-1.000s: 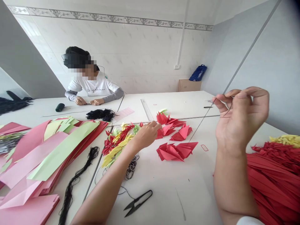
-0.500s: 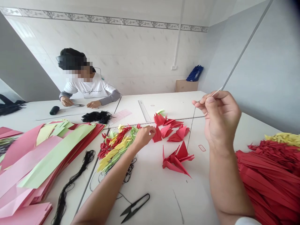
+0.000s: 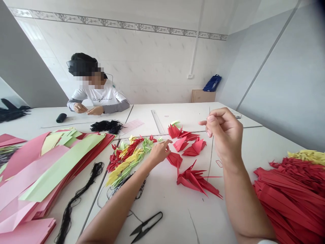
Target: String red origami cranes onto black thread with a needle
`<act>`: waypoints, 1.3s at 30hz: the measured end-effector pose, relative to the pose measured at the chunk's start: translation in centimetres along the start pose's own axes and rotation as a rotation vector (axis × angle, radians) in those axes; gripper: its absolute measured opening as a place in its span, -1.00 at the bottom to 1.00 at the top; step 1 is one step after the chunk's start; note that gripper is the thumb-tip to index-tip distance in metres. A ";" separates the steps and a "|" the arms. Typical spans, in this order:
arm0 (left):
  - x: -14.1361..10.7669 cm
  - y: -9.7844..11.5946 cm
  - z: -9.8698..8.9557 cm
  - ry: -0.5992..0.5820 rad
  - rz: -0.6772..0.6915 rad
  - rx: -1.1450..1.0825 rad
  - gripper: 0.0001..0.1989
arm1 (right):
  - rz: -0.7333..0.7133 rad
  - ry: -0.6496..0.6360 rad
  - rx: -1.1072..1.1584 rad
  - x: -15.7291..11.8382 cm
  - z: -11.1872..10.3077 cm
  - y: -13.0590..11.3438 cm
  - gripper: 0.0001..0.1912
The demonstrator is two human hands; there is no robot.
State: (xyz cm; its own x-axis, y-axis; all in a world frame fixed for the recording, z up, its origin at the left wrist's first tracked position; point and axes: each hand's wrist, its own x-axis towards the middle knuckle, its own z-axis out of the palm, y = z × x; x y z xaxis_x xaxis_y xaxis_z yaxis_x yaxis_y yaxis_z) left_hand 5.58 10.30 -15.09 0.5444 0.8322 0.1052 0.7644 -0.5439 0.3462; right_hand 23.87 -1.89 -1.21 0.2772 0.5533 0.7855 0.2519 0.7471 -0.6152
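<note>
My left hand (image 3: 160, 151) is over the middle of the table, fingers partly spread, beside a folded red paper piece (image 3: 174, 158). Raised at the right, my right hand (image 3: 224, 132) has thumb and fingertips pinched together; what they hold is too thin to make out. Below and between the hands lies a spiky red folded paper bundle (image 3: 194, 179). More red folded pieces (image 3: 195, 147) rest behind it. To the left of my left hand is a string of red, yellow and green folded paper (image 3: 129, 157).
Black snips (image 3: 146, 227) and black thread (image 3: 81, 196) lie near the front. Coloured paper sheets (image 3: 58, 169) cover the left, red strips (image 3: 286, 196) the right. Farther back are a ruler (image 3: 157, 121), black thread pile (image 3: 106, 126) and a seated person (image 3: 100, 96).
My right hand has moved left and down, and its white needle-like item no longer shows. My left hand's fingers have opened. The red bundle looks more spread out. The person's hands have come together.
</note>
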 end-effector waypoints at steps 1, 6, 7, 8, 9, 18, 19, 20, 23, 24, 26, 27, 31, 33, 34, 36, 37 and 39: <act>-0.1 0.2 -0.3 0.007 0.004 -0.008 -0.58 | 0.001 -0.013 -0.015 -0.1 0.1 0.0 -0.75; -0.5 0.8 -0.9 -0.056 0.071 -0.022 -0.65 | 0.039 -0.055 -0.070 -0.5 0.7 0.0 -0.72; -0.6 0.9 -0.8 -0.098 0.098 -0.031 -0.72 | 0.046 -0.060 -0.075 -0.6 0.7 0.1 -0.72; -0.6 0.9 -0.8 -0.135 0.124 -0.042 -0.79 | 0.048 -0.061 -0.076 -0.6 0.7 0.1 -0.73; -0.6 0.9 -0.8 -0.164 0.147 -0.055 -0.84 | 0.045 -0.065 -0.075 -0.6 0.7 0.2 -0.74; -1.5 1.7 -1.7 -0.355 0.300 -0.005 -0.81 | 0.022 -0.102 -0.108 -0.7 0.6 0.7 -0.82; -1.5 1.7 -1.8 -0.375 0.307 -0.008 -0.84 | 0.022 -0.103 -0.121 -0.7 0.6 0.6 -0.83; -1.5 1.6 -2.1 -0.378 0.307 -0.017 -0.86 | 0.023 -0.106 -0.135 -0.7 0.6 0.6 -0.84; -1.4 1.0 -3.9 -0.261 0.268 -0.046 -0.86 | 0.004 -0.131 -0.170 -0.7 0.6 0.5 -0.87; -1.4 0.7 -4.9 -0.180 0.243 -0.069 -0.84 | -0.013 -0.143 -0.178 -0.6 0.6 0.5 -0.88; -1.6 0.4 -7.1 0.052 0.173 -0.201 -0.84 | -0.061 -0.170 -0.199 -0.6 0.7 0.5 -0.90; -1.8 0.3 -8.3 0.134 0.160 -0.282 -0.83 | -0.087 -0.187 -0.218 -0.6 0.8 0.5 -0.91; -3.3 0.7 -11.9 0.225 0.225 -0.655 -0.80 | -0.222 -0.242 -0.353 -0.9 1.1 0.3 -0.89; -4.1 1.1 -13.0 0.247 0.270 -0.754 -0.79 | -0.278 -0.258 -0.404 -1.1 1.2 0.0 -0.86; -4.5 1.2 -13.3 0.257 0.288 -0.780 -0.78 | -0.296 -0.265 -0.419 -1.2 1.3 -0.2 -0.85; -5.1 1.5 -13.9 0.266 0.313 -0.806 -0.78 | -0.321 -0.276 -0.436 -1.3 1.3 -0.5 -0.84; -5.3 1.6 -14.1 0.271 0.318 -0.813 -0.78 | -0.332 -0.279 -0.444 -1.4 1.3 -0.7 -0.83; -5.7 1.7 -14.4 0.285 0.323 -0.822 -0.78 | -0.347 -0.290 -0.458 -1.4 1.3 -0.9 -0.83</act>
State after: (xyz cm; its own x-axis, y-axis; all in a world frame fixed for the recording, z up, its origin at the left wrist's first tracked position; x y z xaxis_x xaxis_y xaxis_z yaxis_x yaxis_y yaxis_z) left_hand -1.19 6.21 -1.68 0.4999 0.7082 0.4986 0.0464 -0.5968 0.8010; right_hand 21.99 -2.88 -1.69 -0.1370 0.4328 0.8910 0.6699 0.7031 -0.2385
